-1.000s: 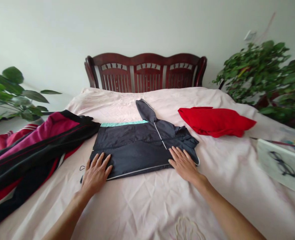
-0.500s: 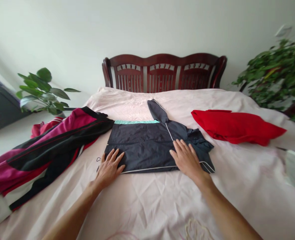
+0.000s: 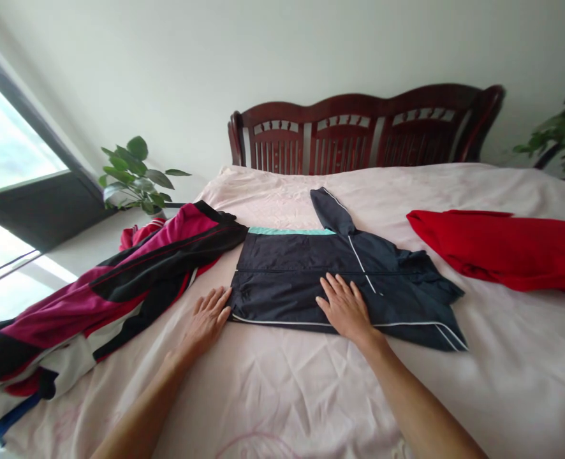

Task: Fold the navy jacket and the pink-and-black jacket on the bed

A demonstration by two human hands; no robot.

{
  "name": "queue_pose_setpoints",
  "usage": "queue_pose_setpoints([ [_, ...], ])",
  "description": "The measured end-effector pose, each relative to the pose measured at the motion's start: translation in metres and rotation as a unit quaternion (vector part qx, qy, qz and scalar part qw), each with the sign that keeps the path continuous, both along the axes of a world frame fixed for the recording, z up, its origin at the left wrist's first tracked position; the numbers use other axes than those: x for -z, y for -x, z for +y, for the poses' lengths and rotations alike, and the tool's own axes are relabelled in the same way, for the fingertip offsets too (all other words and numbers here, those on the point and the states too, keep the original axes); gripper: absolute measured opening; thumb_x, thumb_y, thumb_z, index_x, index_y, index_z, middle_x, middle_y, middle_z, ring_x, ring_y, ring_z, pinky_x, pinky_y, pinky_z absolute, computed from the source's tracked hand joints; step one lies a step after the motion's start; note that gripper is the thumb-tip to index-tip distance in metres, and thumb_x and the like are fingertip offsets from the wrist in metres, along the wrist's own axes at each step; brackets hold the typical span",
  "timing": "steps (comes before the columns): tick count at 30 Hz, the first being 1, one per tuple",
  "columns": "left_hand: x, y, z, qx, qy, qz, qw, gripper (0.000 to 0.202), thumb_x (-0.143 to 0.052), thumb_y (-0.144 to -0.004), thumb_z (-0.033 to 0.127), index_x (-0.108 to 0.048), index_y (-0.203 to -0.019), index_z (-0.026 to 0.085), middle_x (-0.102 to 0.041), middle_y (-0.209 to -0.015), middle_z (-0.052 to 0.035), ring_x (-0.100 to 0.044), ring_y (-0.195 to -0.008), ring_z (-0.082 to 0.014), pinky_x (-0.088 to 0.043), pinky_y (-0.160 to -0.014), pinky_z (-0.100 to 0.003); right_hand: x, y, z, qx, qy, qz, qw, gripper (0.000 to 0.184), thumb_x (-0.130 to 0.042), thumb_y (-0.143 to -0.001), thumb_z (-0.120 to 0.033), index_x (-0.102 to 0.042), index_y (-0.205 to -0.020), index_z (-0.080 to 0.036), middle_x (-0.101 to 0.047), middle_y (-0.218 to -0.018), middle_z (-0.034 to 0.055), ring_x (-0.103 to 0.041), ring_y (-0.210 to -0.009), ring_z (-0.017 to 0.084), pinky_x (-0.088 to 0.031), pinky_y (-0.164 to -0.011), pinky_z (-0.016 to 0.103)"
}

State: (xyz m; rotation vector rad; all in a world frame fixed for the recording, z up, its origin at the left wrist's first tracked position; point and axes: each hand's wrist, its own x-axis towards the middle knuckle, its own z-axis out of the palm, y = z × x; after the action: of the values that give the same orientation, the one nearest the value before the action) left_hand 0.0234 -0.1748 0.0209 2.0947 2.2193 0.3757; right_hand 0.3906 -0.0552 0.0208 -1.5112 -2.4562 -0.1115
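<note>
A folded dark navy hooded jacket (image 3: 306, 271) with a teal band and white piping lies in the middle of the pale pink bed sheet (image 3: 282, 389). My right hand (image 3: 344, 307) rests flat on the jacket's near edge, fingers spread, open. My left hand (image 3: 206, 319) lies flat on the sheet at the jacket's near left corner, fingertips touching its edge, also open. The hood points away toward the headboard.
A magenta, black and red garment pile (image 3: 110, 287) spreads over the bed's left side. A red garment (image 3: 502, 248) lies at the right. A dark wooden headboard (image 3: 363, 131) stands behind. A leafy plant (image 3: 132, 178) and a window (image 3: 9, 153) are at the left.
The view has swung left, bringing the window into sight. My left hand slid off the jacket's corner onto the sheet beside it. My right hand moved left along the jacket's near edge.
</note>
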Motion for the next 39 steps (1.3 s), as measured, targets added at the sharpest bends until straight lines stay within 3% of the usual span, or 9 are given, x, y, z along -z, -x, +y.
queue_pose_setpoints([
  [3, 0.004, 0.010, -0.002, -0.010, -0.035, -0.085, 0.996, 0.054, -0.036, -0.099, 0.044, -0.046, -0.147, 0.022, -0.043, -0.156, -0.0105, -0.032, -0.147, -0.0249, -0.024, -0.120, -0.047, -0.001, 0.001, -0.001, 0.005, -0.011, -0.003, 1.000, 0.056, -0.036, -0.100, -0.047, -0.045, -0.148, -0.020, -0.040, -0.157, 0.0086, -0.034, -0.144, 0.029, -0.023, -0.117, 0.053],
  [8, 0.003, 0.010, -0.002, -0.163, -0.125, -0.279, 0.938, 0.057, -0.040, -0.093, 0.051, -0.057, -0.134, 0.016, -0.065, -0.133, -0.0117, -0.060, -0.123, -0.0243, -0.044, -0.105, -0.038, 0.000, 0.002, -0.002, 0.010, -0.014, -0.004, 1.000, 0.055, -0.037, -0.100, -0.046, -0.047, -0.147, -0.019, -0.041, -0.156, 0.0089, -0.035, -0.143, 0.030, -0.023, -0.117, 0.052],
  [14, -0.007, -0.014, -0.004, -0.243, -0.107, -0.254, 0.930, 0.040, -0.051, -0.086, 0.051, -0.070, -0.108, 0.024, -0.070, -0.106, -0.0071, -0.065, -0.099, -0.0252, -0.049, -0.088, -0.037, 0.001, 0.001, -0.002, 0.012, -0.017, 0.009, 1.000, 0.054, -0.039, -0.099, -0.046, -0.048, -0.146, -0.021, -0.043, -0.155, 0.0083, -0.035, -0.143, 0.030, -0.023, -0.117, 0.051],
  [20, -0.015, -0.034, 0.001, -0.236, -0.029, -0.130, 0.963, 0.035, -0.056, -0.085, 0.054, -0.068, -0.095, 0.023, -0.063, -0.100, -0.0068, -0.061, -0.098, -0.0254, -0.045, -0.086, -0.036, 0.001, 0.002, -0.003, 0.012, -0.018, 0.018, 1.000, 0.053, -0.040, -0.099, -0.045, -0.049, -0.145, -0.020, -0.043, -0.155, 0.0085, -0.035, -0.143, 0.030, -0.022, -0.117, 0.051],
  [27, -0.016, -0.034, 0.003, -0.250, -0.006, -0.121, 0.961, 0.025, -0.050, -0.088, 0.044, -0.061, -0.084, 0.023, -0.063, -0.091, -0.0026, -0.063, -0.086, -0.0199, -0.044, -0.073, -0.029, 0.001, 0.002, -0.003, 0.017, -0.006, 0.028, 0.999, 0.053, -0.041, -0.099, -0.044, -0.049, -0.146, -0.019, -0.042, -0.156, 0.0086, -0.034, -0.144, 0.030, -0.020, -0.118, 0.051],
  [31, -0.027, -0.037, 0.005, -0.253, -0.012, -0.087, 0.963, 0.032, -0.049, -0.087, 0.041, -0.064, -0.107, 0.021, -0.064, -0.112, -0.0119, -0.063, -0.104, -0.0311, -0.047, -0.085, -0.042, -0.003, 0.002, -0.005, 0.024, 0.013, 0.035, 0.999, 0.055, -0.043, -0.099, -0.045, -0.048, -0.146, -0.020, -0.040, -0.157, 0.0079, -0.031, -0.145, 0.029, -0.018, -0.119, 0.050],
  [34, -0.038, -0.047, 0.018, -0.199, -0.094, -0.016, 0.975, 0.044, -0.043, -0.092, 0.038, -0.056, -0.131, 0.020, -0.055, -0.138, -0.0151, -0.053, -0.126, -0.0348, -0.040, -0.104, -0.051, -0.011, 0.006, -0.007, 0.032, 0.050, 0.041, 0.997, 0.055, -0.042, -0.099, -0.046, -0.047, -0.147, -0.021, -0.038, -0.158, 0.0071, -0.029, -0.146, 0.029, -0.016, -0.120, 0.051],
  [36, -0.044, -0.060, 0.035, -0.126, -0.132, 0.007, 0.983, 0.046, -0.040, -0.096, 0.037, -0.056, -0.134, 0.018, -0.053, -0.145, -0.0132, -0.046, -0.136, -0.0321, -0.034, -0.113, -0.048, -0.017, 0.012, -0.007, 0.047, 0.081, 0.044, 0.995, 0.055, -0.041, -0.099, -0.046, -0.046, -0.148, -0.021, -0.039, -0.158, 0.0087, -0.030, -0.146, 0.030, -0.018, -0.119, 0.052],
  [39, -0.043, -0.083, 0.063, -0.030, -0.117, 0.037, 0.992, 0.047, -0.039, -0.098, 0.038, -0.056, -0.138, 0.018, -0.051, -0.150, -0.0110, -0.036, -0.145, -0.0295, -0.029, -0.118, -0.046, -0.022, 0.019, -0.003, 0.046, 0.087, 0.050, 0.994, 0.057, -0.036, -0.100, -0.048, -0.043, -0.150, -0.021, -0.038, -0.158, 0.0110, -0.028, -0.147, 0.030, -0.018, -0.119, 0.054],
])
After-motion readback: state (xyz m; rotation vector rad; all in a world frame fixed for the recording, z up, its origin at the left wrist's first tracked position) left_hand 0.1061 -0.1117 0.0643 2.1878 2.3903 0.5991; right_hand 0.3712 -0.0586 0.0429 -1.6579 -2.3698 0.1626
